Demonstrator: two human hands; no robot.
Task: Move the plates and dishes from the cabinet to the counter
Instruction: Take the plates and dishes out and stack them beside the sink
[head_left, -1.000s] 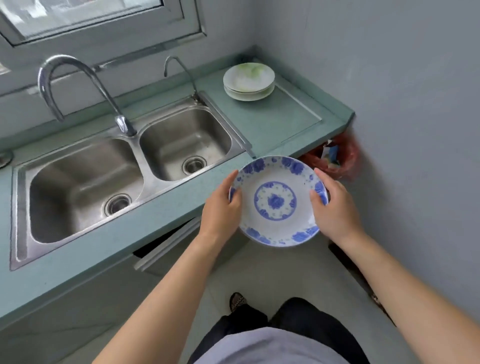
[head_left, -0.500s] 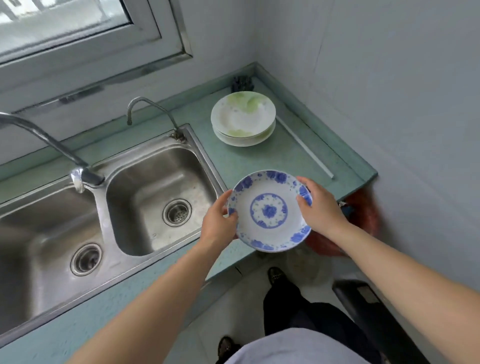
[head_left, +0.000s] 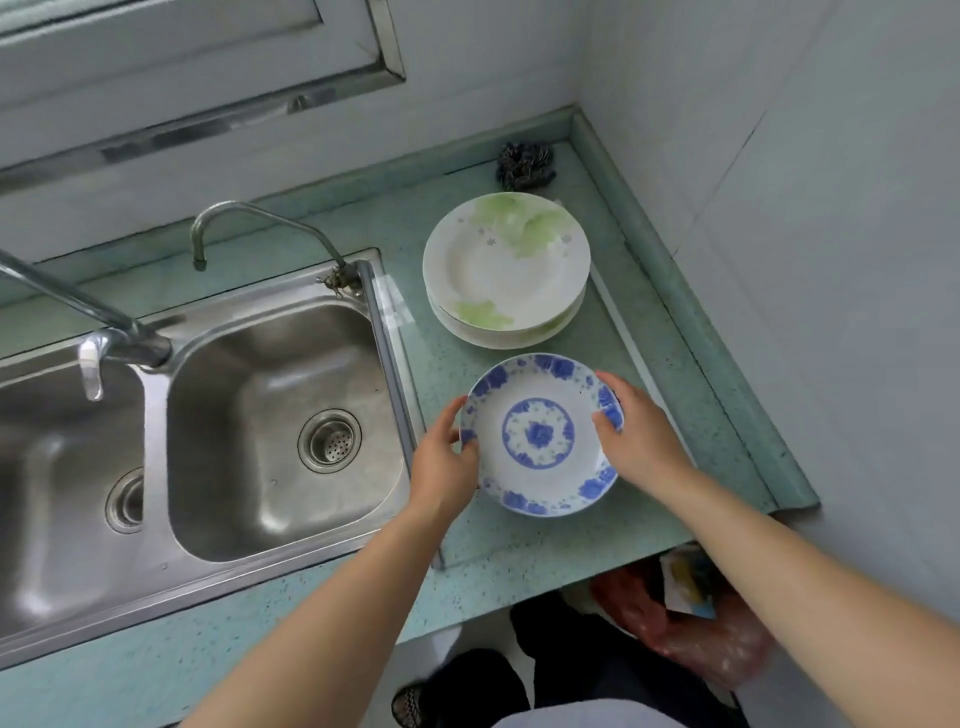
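Now blue plate (head_left: 540, 436) btwn hands, L (head_left: 441, 467) & R (head_left: 639, 441)

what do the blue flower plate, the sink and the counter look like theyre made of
Blue-patterned white plate: probably glazed ceramic or porcelain, going by its smooth glossy white surface; melamine cannot be ruled out.
Double-basin sink: stainless steel, brushed grey metal with bright reflections.
Pale green counter: looks like speckled stone or composite, with fine dark flecks and a dull sheen.

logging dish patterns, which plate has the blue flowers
The blue-patterned plate held in both hands, nearer the counter's front edge; the stacked plates behind it carry green markings.
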